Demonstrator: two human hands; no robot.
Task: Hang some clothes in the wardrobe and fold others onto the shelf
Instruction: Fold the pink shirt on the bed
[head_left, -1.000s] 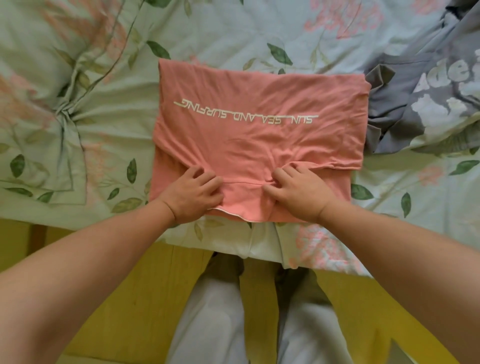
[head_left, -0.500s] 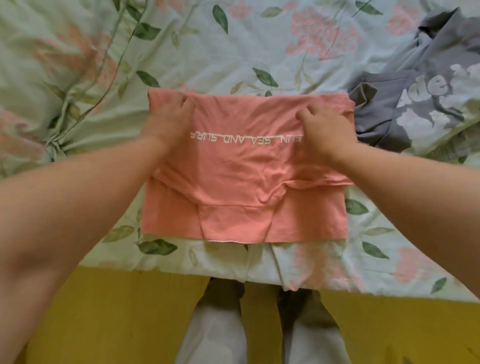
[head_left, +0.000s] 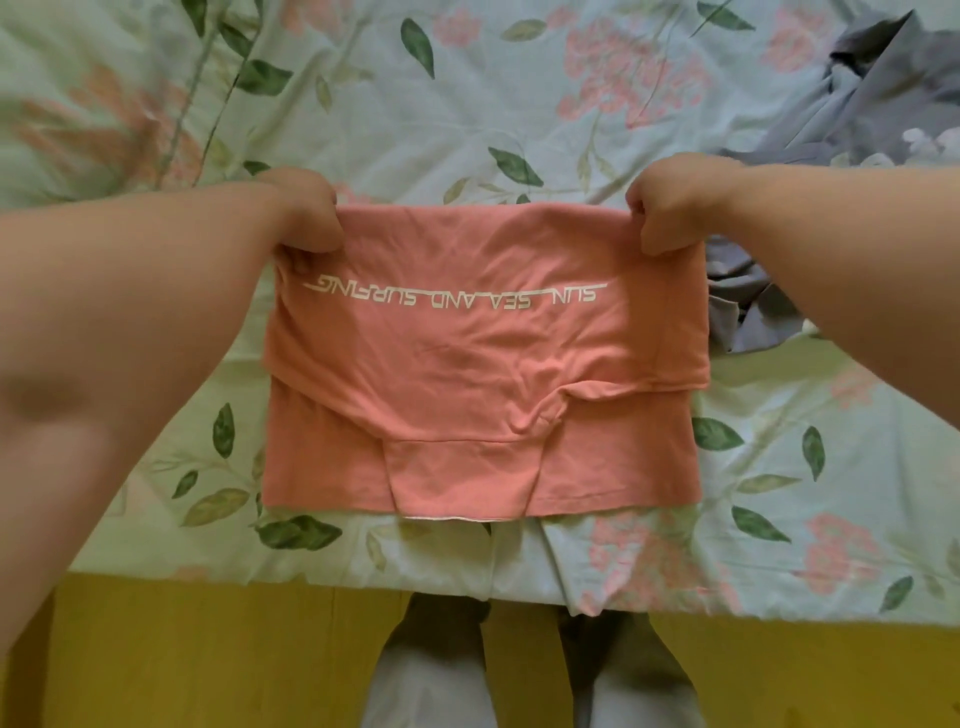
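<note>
Folding the shirt (head_left: 483, 364) at the bed's (head_left: 519, 104) near edge, pinching its far corners with left hand (head_left: 306, 213) and right hand (head_left: 670, 208). Next, likely: draw them evenly onto the near hem.

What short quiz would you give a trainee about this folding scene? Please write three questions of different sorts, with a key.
1. True or false: the left hand and the right hand each grip a far corner of the pink T-shirt.
2. Where does the grey garment lie? A) left of the T-shirt; B) right of the T-shirt, on the floral bedsheet; C) on the floor.
3. Fill in: the print reads "SUN SEA AND ___".
Key: 1 true; 2 B; 3 SURFING.
</note>
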